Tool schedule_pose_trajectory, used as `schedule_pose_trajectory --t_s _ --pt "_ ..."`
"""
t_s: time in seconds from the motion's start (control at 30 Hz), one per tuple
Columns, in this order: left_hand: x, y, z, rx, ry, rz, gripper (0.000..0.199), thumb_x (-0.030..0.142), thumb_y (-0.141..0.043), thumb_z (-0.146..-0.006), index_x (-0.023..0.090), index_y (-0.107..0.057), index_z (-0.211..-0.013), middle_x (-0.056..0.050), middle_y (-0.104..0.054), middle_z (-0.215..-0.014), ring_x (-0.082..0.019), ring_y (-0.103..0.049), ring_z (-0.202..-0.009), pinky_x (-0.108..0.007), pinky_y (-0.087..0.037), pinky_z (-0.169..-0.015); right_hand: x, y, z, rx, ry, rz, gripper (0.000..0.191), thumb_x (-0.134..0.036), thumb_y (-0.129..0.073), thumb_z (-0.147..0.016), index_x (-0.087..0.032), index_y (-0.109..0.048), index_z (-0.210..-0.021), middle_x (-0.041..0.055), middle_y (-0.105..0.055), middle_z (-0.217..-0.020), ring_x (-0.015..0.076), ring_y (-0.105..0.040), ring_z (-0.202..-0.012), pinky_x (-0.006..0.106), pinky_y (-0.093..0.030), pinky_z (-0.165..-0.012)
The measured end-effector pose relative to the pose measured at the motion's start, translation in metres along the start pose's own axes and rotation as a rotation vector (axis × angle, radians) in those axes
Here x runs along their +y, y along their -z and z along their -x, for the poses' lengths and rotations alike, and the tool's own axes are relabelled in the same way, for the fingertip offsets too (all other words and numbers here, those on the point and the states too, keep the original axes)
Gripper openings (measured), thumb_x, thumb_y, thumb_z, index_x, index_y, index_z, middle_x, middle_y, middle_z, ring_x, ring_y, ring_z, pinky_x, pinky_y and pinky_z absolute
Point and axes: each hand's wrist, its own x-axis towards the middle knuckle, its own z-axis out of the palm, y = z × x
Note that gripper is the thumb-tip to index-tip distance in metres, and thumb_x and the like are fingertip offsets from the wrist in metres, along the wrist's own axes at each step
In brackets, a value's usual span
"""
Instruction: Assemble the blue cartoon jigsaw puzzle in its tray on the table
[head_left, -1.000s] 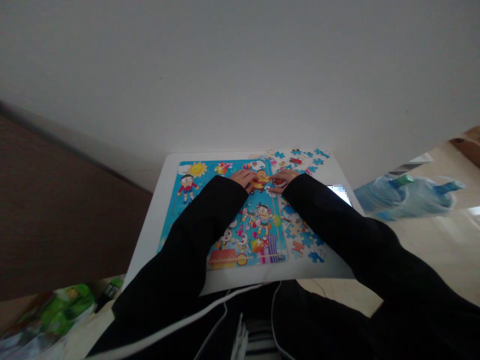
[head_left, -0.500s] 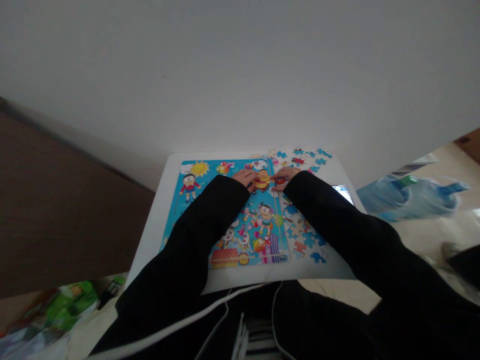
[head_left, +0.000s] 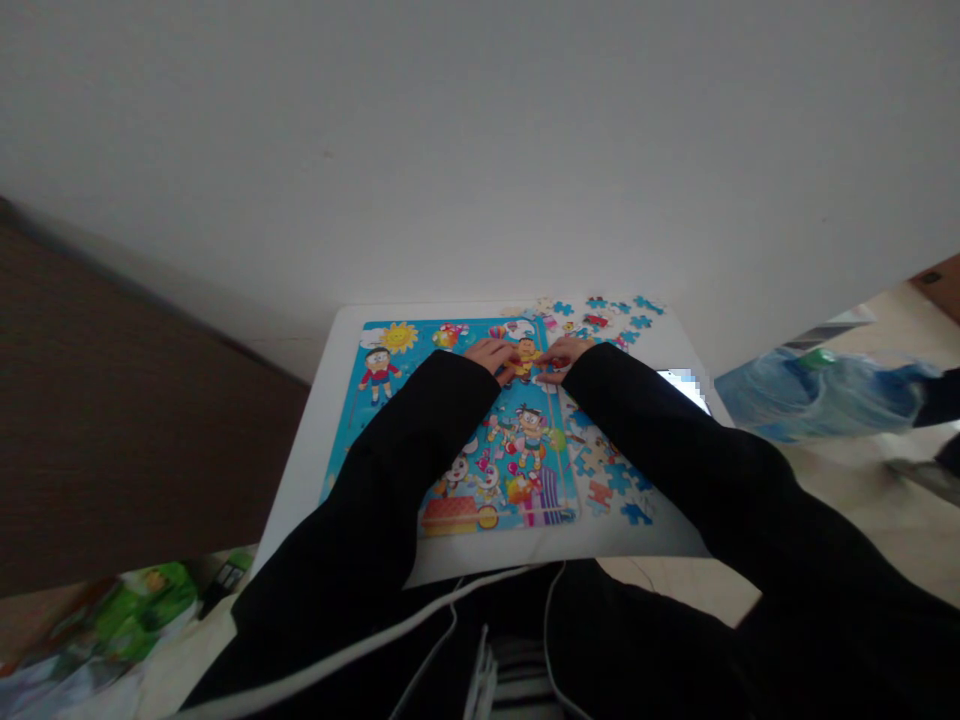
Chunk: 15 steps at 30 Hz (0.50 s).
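A blue jigsaw puzzle [head_left: 345, 420] with cartoon figures lies on the small white table. My left hand [head_left: 491, 356] rests on its upper part, fingers stretched towards a figure in yellow [head_left: 526, 352]. From the other side my right hand [head_left: 561, 358] reaches over the puzzle's right border, its thumb and fingers bent around a small puzzle piece at that figure; the piece is mostly hidden. Loose puzzle pieces [head_left: 600, 497] lie to the right of the puzzle, partly under my right sleeve. More loose pieces [head_left: 596, 320] are scattered at the table's far right corner.
A phone with a lit screen [head_left: 684, 388] lies by the table's right edge. Behind the table stands a pale wall [head_left: 480, 150]; a dark brown panel [head_left: 135, 410] is at left. Wrapped water bottles [head_left: 817, 395] and a person's shoe [head_left: 926, 475] are on the right, green bags [head_left: 146, 610] lower left.
My right hand has shifted slightly left, closer to the yellow figure and my left hand. The left hand stays nearly still. At far right, a person's dark-clothed limb has moved beside the bottles.
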Motion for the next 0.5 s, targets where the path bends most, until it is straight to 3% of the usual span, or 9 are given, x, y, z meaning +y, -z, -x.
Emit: schedule_pose_trajectory --t_s 0.27,0.37,0.5 --pt "-0.004 -0.017 -0.006 -0.084 0.070 -0.089 0.030 0.038 -0.058 -0.080 0.024 -0.063 -0.106 -0.007 -0.056 -0.120 -0.024 -0.051 -0.111 -0.041 -0.040 -0.096 -0.002 0.005 0.000 -0.013 -0.014 0.092 0.026 -0.033 -0.071 -0.066 -0.020 -0.072 -0.089 0.0070 -0.068 -0.086 0.0178 -0.062 -0.078 0.028 -0.049 -0.075" --pt "-0.008 -0.019 -0.005 -0.117 0.057 -0.104 0.032 0.039 -0.060 -0.079 0.026 -0.063 -0.108 -0.007 -0.055 -0.123 -0.026 -0.050 -0.114 -0.042 -0.040 -0.097 -0.002 0.002 0.000 0.017 0.039 0.117 0.026 -0.036 -0.070 -0.066 -0.021 -0.072 -0.088 0.0066 -0.068 -0.089 0.0184 -0.062 -0.080 0.029 -0.048 -0.077" --pt "-0.009 -0.017 0.000 -0.072 0.013 -0.106 0.033 0.042 -0.054 -0.083 0.026 -0.063 -0.110 -0.006 -0.055 -0.124 -0.026 -0.049 -0.116 -0.041 -0.039 -0.100 0.000 -0.004 0.000 0.048 0.147 0.081 0.029 -0.036 -0.064 -0.073 -0.024 -0.069 -0.098 0.0053 -0.068 -0.094 0.0174 -0.062 -0.083 0.030 -0.046 -0.082"
